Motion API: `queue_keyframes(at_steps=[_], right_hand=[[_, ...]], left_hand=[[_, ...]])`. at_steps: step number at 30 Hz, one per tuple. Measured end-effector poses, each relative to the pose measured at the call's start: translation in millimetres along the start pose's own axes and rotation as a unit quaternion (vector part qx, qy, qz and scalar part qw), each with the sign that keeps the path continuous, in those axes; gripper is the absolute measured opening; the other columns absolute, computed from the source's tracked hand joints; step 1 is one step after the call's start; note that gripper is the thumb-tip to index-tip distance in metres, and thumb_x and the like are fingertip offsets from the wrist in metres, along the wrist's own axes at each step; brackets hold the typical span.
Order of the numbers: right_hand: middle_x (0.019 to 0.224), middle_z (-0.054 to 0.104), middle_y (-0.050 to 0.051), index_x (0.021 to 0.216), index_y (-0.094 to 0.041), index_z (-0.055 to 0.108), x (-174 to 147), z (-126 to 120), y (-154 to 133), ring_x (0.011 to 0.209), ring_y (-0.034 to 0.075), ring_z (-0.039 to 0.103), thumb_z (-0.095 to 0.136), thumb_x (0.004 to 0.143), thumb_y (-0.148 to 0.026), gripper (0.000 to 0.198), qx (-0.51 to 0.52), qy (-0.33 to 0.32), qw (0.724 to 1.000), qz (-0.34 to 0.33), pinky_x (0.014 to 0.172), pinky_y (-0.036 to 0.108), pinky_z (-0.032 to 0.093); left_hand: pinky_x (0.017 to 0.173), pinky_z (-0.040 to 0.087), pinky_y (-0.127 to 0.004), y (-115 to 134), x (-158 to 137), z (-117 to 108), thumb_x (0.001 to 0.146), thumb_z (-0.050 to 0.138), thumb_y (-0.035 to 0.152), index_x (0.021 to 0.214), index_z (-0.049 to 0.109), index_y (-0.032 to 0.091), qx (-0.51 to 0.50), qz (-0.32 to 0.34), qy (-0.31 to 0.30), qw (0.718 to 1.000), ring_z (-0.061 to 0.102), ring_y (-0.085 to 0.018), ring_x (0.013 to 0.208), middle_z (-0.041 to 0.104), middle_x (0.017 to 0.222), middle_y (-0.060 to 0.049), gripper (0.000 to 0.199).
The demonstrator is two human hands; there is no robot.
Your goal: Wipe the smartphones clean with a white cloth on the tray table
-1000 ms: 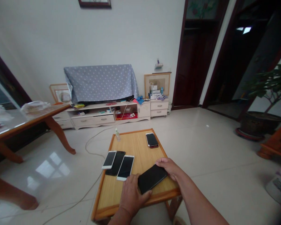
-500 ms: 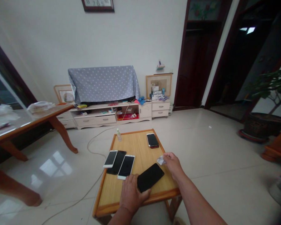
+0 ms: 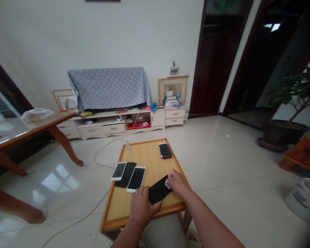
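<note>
A black smartphone [image 3: 157, 192] lies tilted at the near right of the small wooden table [image 3: 150, 155]. My left hand [image 3: 142, 206] grips its near left end, thumb along the near edge and fingers at the left side. My right hand [image 3: 178, 183] pinches a crumpled white tissue [image 3: 167, 183] against the far right part of the phone's dark face. Just left of my left hand lies a white phone [image 3: 136, 179]. Beyond it, another white phone [image 3: 119, 171] overlaps a dark phone [image 3: 126, 175].
At the table's far right sits a white-framed phone [image 3: 165, 150] on a reddish one. A small clear bottle [image 3: 128, 145] stands at the far left corner. A cable [image 3: 98, 203] runs over the floor. To the right are a bucket [image 3: 303, 199] and a potted plant [image 3: 282, 132].
My right hand has moved left with the tissue, from beside the phone's far right corner onto its face. My left hand keeps its grip. The whole view has shifted slightly.
</note>
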State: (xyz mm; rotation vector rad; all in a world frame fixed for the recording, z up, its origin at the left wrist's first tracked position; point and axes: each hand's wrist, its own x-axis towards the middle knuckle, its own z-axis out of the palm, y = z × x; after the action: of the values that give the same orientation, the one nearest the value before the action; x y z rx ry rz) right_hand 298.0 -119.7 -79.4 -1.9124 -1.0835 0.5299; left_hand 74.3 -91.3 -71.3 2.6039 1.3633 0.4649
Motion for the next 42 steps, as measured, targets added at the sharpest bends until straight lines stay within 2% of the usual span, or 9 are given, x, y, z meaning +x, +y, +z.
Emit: queue_keyframes(at_steps=[6,10,20,27,35,42], right_hand=[[0.086,0.061,0.002,0.075,-0.020,0.065,-5.2,2.0,-4.7,0.079,0.014,0.054,0.060,0.074,-0.011,0.010,-0.059,-0.002,0.998,-0.031,0.066,0.024,0.031],[0.095,0.059,0.003,0.076,-0.021,0.068,-10.3,2.5,-8.3,0.080,0.013,0.055,0.059,0.079,-0.013,0.013,-0.099,0.001,0.995,-0.029,0.068,0.024,0.032],[0.095,0.062,0.004,0.094,-0.021,0.063,-23.5,13.0,-14.3,0.086,0.017,0.059,0.056,0.088,-0.015,0.011,-0.195,0.025,0.979,-0.048,0.073,0.026,0.035],[0.096,0.064,0.006,0.088,-0.020,0.064,-30.5,15.3,-21.9,0.086,0.018,0.060,0.050,0.091,-0.016,0.016,-0.237,0.029,0.969,-0.060,0.074,0.027,0.037],[0.095,0.065,0.007,0.088,-0.020,0.069,-40.3,13.2,-23.9,0.091,0.019,0.061,0.047,0.084,-0.006,0.026,-0.232,0.020,0.969,-0.084,0.076,0.026,0.038],[0.092,0.065,0.006,0.084,-0.023,0.072,-38.2,8.9,-23.1,0.095,0.020,0.059,0.049,0.091,-0.014,0.025,-0.259,0.031,0.961,-0.091,0.076,0.027,0.037]], left_hand=[[0.095,0.037,-0.040,0.7,1.5,1.3,0.071,0.068,0.065,0.121,0.063,0.020,0.011,-0.001,-0.008,1.000,0.054,-0.030,0.110,0.061,0.113,-0.010,0.068],[0.095,0.037,-0.039,1.4,0.9,0.4,0.072,0.067,0.066,0.121,0.064,0.020,0.009,-0.004,-0.011,1.000,0.053,-0.029,0.109,0.061,0.112,-0.010,0.068],[0.094,0.038,-0.040,2.7,0.1,-3.0,0.072,0.067,0.067,0.120,0.066,0.020,0.015,-0.012,-0.014,1.000,0.053,-0.031,0.109,0.060,0.112,-0.011,0.067],[0.095,0.039,-0.040,3.1,-0.7,-6.1,0.074,0.066,0.065,0.121,0.065,0.020,0.011,-0.011,-0.019,1.000,0.053,-0.030,0.108,0.060,0.113,-0.011,0.065],[0.093,0.039,-0.040,3.9,-2.1,-5.8,0.076,0.064,0.061,0.121,0.065,0.019,0.005,-0.005,-0.011,1.000,0.053,-0.030,0.107,0.060,0.112,-0.012,0.061],[0.094,0.038,-0.040,2.7,-2.9,-3.6,0.075,0.064,0.059,0.124,0.064,0.018,0.012,-0.003,-0.003,1.000,0.053,-0.030,0.108,0.059,0.112,-0.012,0.064]])
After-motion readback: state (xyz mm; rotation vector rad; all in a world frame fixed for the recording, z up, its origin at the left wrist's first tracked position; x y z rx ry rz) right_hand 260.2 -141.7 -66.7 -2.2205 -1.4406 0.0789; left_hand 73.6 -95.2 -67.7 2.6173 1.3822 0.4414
